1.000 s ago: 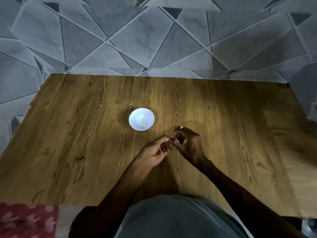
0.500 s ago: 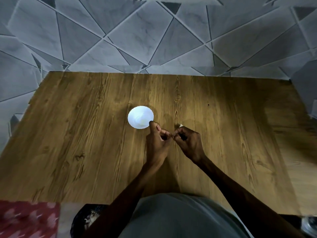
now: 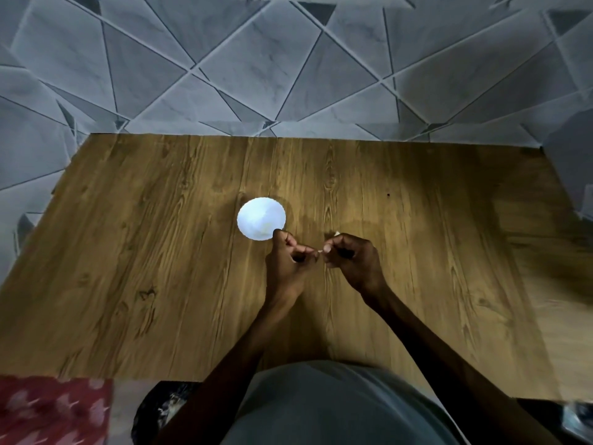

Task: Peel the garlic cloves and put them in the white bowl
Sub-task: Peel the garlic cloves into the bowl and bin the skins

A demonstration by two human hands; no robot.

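Note:
A small white bowl (image 3: 260,217) stands near the middle of the wooden table (image 3: 160,268); pale pieces show faintly inside it. Just in front of it my left hand (image 3: 287,263) and my right hand (image 3: 351,261) meet above the table. The fingertips of both pinch a small pale garlic clove (image 3: 320,251), most of it hidden by the fingers. A pale scrap of skin (image 3: 337,233) sticks up behind my right hand. My left index finger reaches the bowl's near rim.
The table's far edge meets a grey tiled floor (image 3: 288,75). A red patterned cloth (image 3: 48,409) lies at the lower left, and a dark container (image 3: 160,409) sits below the table's near edge. My grey shirt fills the bottom centre.
My left hand has turned from palm-up to upright and shifted toward the bowl. The two hands have drawn slightly apart while still pinching the clove.

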